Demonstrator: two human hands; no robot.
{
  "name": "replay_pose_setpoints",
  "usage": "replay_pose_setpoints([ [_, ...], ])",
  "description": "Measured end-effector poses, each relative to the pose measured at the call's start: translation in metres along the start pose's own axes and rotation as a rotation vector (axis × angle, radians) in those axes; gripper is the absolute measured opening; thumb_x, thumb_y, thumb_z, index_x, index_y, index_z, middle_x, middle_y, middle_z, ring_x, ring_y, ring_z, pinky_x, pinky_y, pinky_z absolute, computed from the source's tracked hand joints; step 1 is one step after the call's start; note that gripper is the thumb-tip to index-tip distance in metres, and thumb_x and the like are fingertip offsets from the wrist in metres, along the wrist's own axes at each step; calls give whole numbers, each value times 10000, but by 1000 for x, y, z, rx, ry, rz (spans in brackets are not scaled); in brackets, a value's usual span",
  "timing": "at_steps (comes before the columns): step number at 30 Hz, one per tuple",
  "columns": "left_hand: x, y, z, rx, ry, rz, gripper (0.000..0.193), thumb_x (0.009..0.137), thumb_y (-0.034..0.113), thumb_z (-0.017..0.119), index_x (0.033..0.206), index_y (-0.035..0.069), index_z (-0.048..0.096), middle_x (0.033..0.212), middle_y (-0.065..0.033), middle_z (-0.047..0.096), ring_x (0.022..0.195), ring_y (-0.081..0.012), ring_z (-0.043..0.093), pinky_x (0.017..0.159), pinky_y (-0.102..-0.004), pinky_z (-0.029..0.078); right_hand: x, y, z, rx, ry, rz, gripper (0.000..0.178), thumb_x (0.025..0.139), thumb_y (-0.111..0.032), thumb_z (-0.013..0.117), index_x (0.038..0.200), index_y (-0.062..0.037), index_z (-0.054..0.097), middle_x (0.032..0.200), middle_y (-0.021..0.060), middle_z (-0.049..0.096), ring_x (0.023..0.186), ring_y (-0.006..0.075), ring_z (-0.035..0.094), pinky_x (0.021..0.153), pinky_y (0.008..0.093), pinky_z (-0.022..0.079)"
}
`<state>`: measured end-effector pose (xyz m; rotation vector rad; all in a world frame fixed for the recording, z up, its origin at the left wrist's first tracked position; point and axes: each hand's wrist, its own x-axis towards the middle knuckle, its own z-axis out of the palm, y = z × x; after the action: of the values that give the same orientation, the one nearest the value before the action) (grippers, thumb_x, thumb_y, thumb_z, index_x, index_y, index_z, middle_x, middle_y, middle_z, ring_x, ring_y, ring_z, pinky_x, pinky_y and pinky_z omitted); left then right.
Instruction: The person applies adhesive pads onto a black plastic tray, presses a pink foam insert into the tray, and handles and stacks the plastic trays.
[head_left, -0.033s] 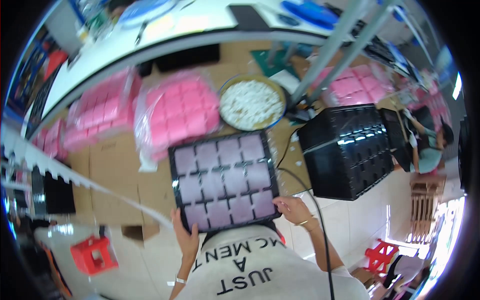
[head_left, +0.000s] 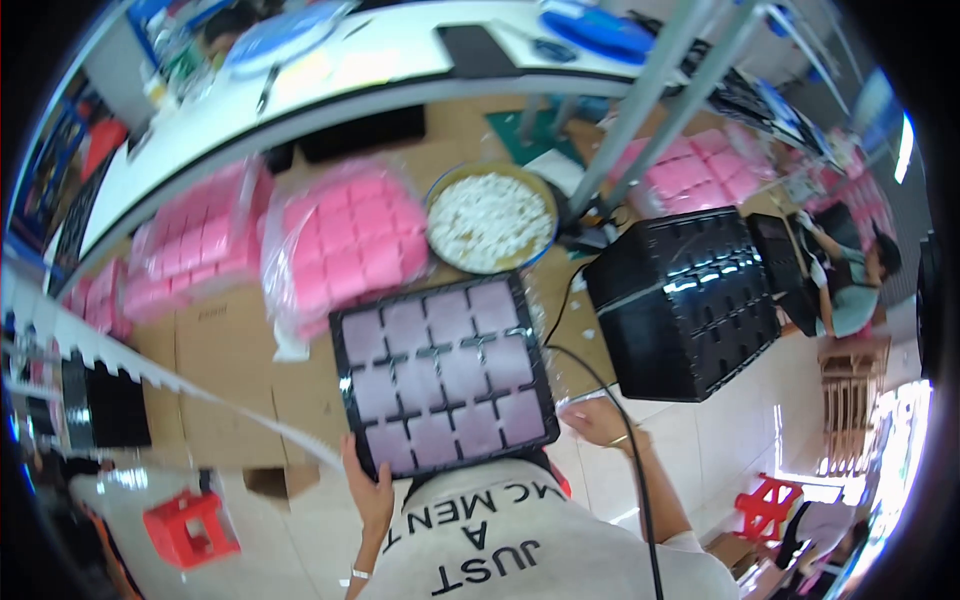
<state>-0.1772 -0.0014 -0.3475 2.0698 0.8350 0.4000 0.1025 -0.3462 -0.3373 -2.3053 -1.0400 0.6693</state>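
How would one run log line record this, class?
left hand: grips black tray at near-left corner; right hand: beside near-right corner, contact unclear; tray: purple squares in grid; beyond: bowl of white pieces, bagged pink blocks

The black rectangular plastic tray (head_left: pixel 537 365) has a pretty shiny rim, but the mauve square panels (head_left: pixel 418 381) in it look smooth and matt. That big stack of black plastic trays (head_left: pixel 690 310) is super glossy. Pink foam-looking blocks (head_left: pixel 355 235) sit under crinkly clear plastic film (head_left: pixel 275 250). Flat brown cardboard (head_left: pixel 230 375): totally dull.
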Motion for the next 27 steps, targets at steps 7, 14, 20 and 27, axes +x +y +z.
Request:
replay_pose_setpoints([
  [7,-11,-40,9,-470,23,-264,652,899,37,622,1476,-36,329,1462,-206,419,1234,-251,514,1038,-365,417,13,-97,-233,7,794,166,179,949,-134,573,876,5,660,653,60,620,563,121,603,558,267,471],
  [14,-4,-31,4,-233,151,-306,403,914,89,657,1289,-22,556,1181,-159,640,1053,-226,622,915,-338,493,129,89,-441,-299,1417,-119,226,875,-147,655,1085,-69,688,1011,119,691,900,267,686,788,353,542],
  [20,-29,-24,-9,-37,303,-267,226,879,78,689,1072,-39,672,955,-127,705,890,-202,645,829,-318,510,200,134,-545,-632,1280,141,373,789,-264,744,1124,-106,702,1200,122,649,1087,304,635,919,442,532],
  [27,-44,24,9,-202,293,-348,146,900,42,659,1031,-22,673,929,-111,699,883,-181,642,818,-299,514,230,122,-556,-641,949,410,305,816,-234,742,1077,-113,641,1083,163,679,1093,350,621,893,469,544],
])
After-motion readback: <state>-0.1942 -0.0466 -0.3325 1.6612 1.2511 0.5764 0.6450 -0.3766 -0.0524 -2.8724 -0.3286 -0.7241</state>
